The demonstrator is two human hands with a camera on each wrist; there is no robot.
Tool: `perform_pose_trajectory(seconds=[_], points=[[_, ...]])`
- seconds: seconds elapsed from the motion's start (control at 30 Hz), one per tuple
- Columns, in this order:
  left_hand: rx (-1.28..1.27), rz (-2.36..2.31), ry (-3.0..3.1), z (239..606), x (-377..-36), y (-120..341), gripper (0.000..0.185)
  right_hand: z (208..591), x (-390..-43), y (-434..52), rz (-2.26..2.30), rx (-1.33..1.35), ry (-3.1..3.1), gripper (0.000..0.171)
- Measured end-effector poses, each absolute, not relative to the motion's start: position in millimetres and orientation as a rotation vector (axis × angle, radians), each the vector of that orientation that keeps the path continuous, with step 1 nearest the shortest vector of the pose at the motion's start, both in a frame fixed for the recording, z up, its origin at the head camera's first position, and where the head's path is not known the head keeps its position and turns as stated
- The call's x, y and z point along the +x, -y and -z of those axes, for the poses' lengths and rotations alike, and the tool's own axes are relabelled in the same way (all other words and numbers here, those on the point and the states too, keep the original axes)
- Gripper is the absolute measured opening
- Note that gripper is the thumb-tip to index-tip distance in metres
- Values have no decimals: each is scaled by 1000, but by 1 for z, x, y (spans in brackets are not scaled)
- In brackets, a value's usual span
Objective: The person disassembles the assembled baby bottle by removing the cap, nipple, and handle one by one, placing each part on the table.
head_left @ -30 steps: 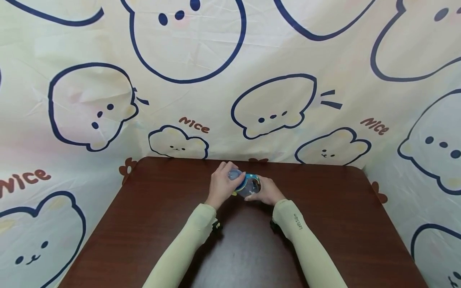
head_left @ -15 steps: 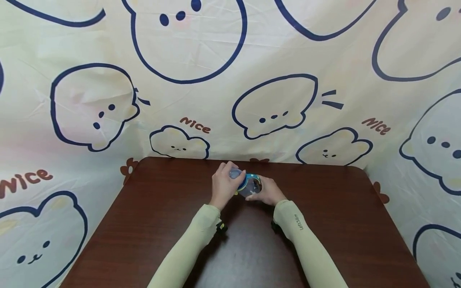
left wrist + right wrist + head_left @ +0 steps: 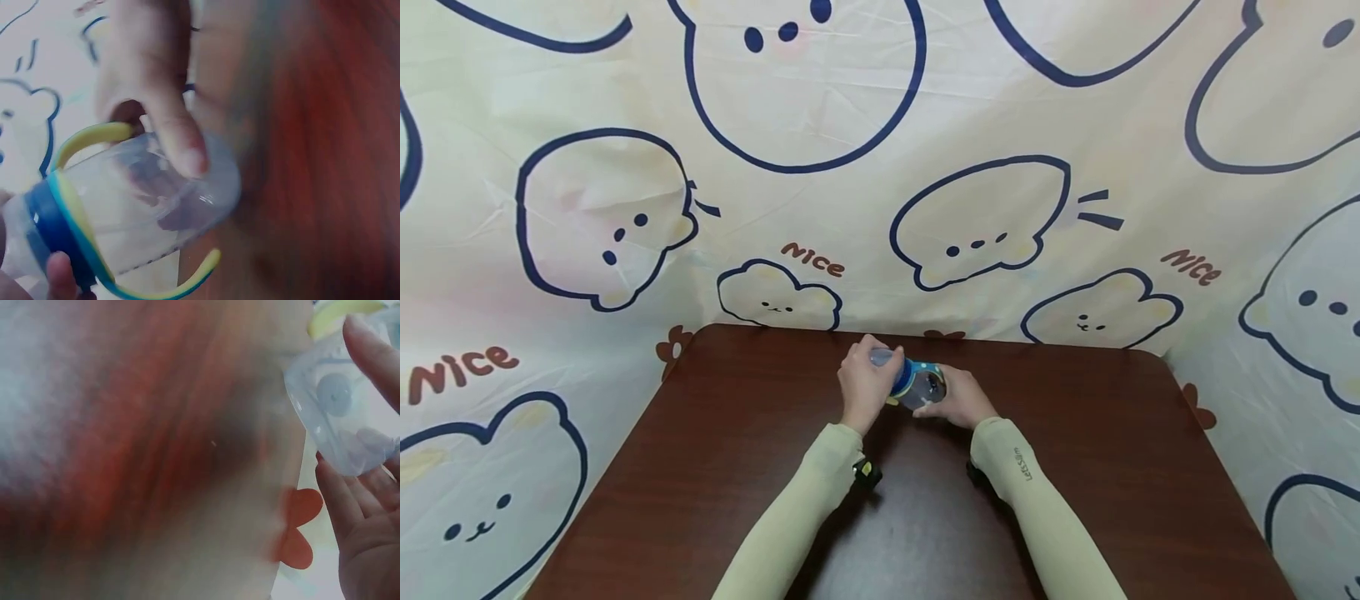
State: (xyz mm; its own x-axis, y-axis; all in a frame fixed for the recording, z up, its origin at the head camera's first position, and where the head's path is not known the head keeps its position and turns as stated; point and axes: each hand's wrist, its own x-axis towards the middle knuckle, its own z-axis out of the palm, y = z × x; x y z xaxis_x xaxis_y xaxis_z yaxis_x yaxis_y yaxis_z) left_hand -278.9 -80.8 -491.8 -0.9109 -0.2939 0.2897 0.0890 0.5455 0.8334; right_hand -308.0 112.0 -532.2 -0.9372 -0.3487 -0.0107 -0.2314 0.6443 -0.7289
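Cartoon-bear cloth (image 3: 970,125) hangs behind one dark brown table (image 3: 1112,467), the biggest thing in view. Two arms in pale sleeves (image 3: 1037,500) reach out over it. Between them, above the far middle of the table, is one clear baby bottle (image 3: 917,385) with a blue collar and two yellow handles, lying tilted. The right hand (image 3: 962,400) curls its fingers (image 3: 369,350) round the bottle's base; the left hand (image 3: 861,385) grips the cap end.

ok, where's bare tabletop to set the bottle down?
Bare table left of the left sleeve, and right of the right sleeve to the edge. Crowded at the far middle, where the left hand and right hand hold the bottle.
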Motion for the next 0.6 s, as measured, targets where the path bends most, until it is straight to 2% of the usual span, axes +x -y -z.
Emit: perform_pose_trajectory(seconds=[0.13, 0.6], points=[[239, 1402, 2368, 489, -280, 81, 31, 535, -306, -114, 1188, -470, -2725, 82], [145, 1418, 2391, 490, -279, 81, 34, 537, -309, -116, 1184, -439, -2721, 83]])
